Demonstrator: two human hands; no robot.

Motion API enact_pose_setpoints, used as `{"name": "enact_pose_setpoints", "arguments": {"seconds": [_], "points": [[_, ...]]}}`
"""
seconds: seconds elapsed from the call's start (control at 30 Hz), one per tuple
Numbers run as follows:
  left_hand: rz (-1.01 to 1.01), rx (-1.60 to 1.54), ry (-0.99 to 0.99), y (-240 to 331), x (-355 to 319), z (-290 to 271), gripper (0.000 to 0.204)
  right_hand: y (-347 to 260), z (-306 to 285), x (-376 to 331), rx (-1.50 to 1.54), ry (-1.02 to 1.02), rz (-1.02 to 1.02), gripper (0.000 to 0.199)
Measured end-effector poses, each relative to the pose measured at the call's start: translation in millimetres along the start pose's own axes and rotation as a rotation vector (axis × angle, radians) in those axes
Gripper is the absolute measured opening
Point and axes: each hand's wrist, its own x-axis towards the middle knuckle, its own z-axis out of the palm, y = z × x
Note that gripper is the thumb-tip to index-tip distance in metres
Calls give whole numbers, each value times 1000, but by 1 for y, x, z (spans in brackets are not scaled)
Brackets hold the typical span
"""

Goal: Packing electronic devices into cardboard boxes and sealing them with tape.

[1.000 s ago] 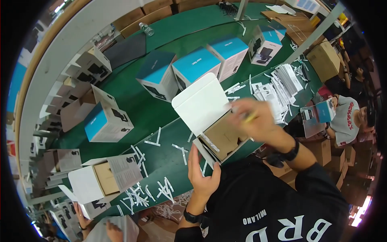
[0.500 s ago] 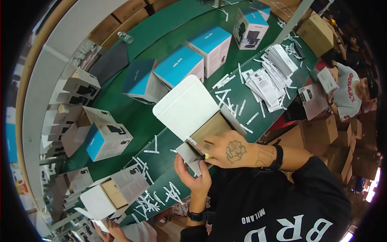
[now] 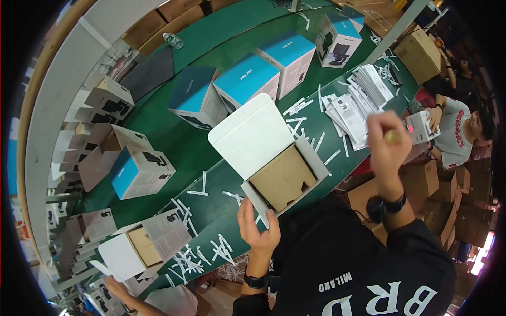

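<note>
Left hand (image 3: pixel 257 227) grips open white box (image 3: pixel 274 158) corner; right hand (image 3: pixel 387 142) blurred, grip unclear.

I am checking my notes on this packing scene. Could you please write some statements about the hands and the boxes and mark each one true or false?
1. The left hand grips a corner of the open white cardboard box with the brown insert. True.
2. The lid of this box is closed. False: the white lid stands open, folded back.
3. The right hand rests inside the open box. False: it is raised off to the right, near the pile of white paper leaflets.
4. Closed boxes with blue tops stand on the green table behind the open box. True.
5. The green table is free of scraps. False: small white paper strips lie scattered on it.
</note>
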Motion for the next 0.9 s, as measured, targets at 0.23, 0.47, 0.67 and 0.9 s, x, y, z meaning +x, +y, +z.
{"name": "enact_pose_setpoints", "arguments": {"seconds": [0.23, 0.47, 0.67, 0.9], "points": [[337, 269, -341, 31, 41, 13, 74, 61, 14, -32, 95, -680, 755, 60], [299, 526, -602, 69, 56, 41, 82, 25, 39, -54, -173, -756, 225, 58], [310, 614, -609, 42, 35, 55, 81, 53, 14, -35, -195, -832, 213, 39], [355, 674, -597, 36, 34, 56, 79, 63, 16, -17, -283, -1081, 79, 33]]}}
